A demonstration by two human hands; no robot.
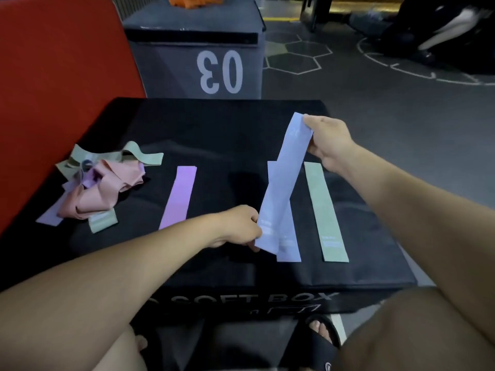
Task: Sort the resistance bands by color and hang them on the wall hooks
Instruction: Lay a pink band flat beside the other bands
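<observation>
left hand [238, 226] + right hand [328, 141] pinch ends of blue band [284, 180] | over flat blue band [288, 247] | green band [325, 210], pink band [179, 196] flat on soft box [214, 135] | tangled pile [99, 183] left | grey box [192, 46] behind

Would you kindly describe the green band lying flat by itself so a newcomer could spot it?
Start at the black soft box before the person. Near its right edge lies the flat green band, just right of the lavender band both hands stretch. Unlike the green bands tangled at left, it lies straight and alone.
</observation>
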